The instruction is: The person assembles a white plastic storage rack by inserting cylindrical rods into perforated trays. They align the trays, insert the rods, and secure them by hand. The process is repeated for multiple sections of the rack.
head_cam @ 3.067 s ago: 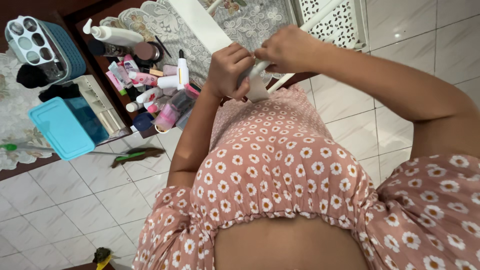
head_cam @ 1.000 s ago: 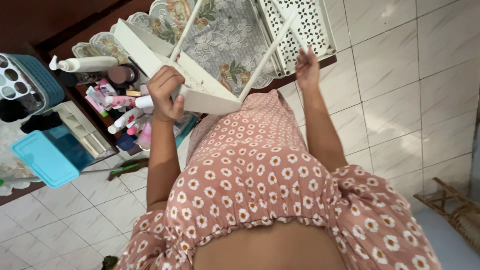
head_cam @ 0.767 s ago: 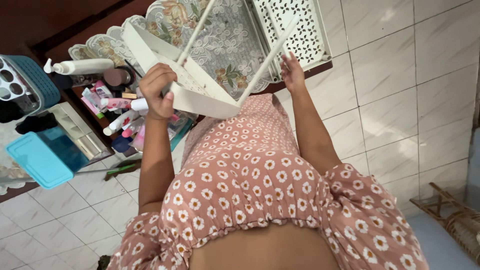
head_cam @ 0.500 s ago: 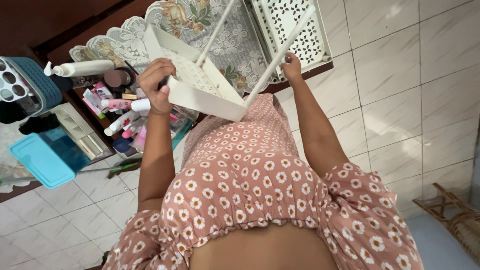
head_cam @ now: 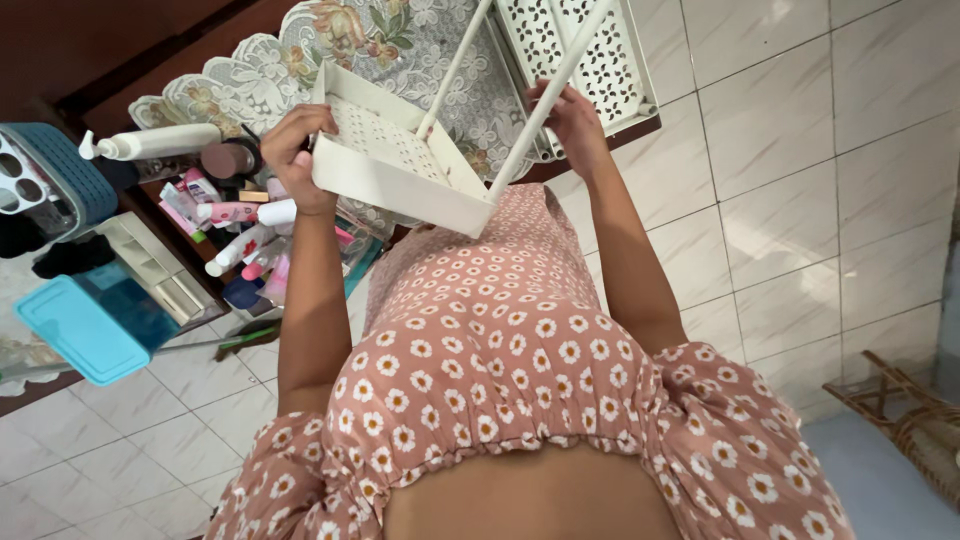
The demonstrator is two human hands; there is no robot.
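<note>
Head view, looking down: a tiled floor (head_cam: 800, 200) spreads pale and glossy beneath a person in a pink dress (head_cam: 520, 400) printed with small white flowers. Ahead, a lace cloth (head_cam: 400, 40) with a floral pattern covers a dark wooden table (head_cam: 120, 50), and a white perforated panel (head_cam: 590, 60) lies on it at the right edge. Held up over the dress and just before the table is a white plastic shelf tray (head_cam: 400, 165), tilted, with two white poles (head_cam: 545, 100) rising from it toward the top of the picture. The left hand (head_cam: 295, 155) is closed around the tray's left end; the right hand (head_cam: 570, 120) is wrapped on the nearer pole, so the two hands are well apart, each clamped on the rack. To the left, a turquoise lid (head_cam: 75, 330) sits beside a blue basket (head_cam: 60, 180). A white pump bottle (head_cam: 155, 143) lies near a heap of small cosmetic tubes (head_cam: 235, 235), just beside the left forearm.
</note>
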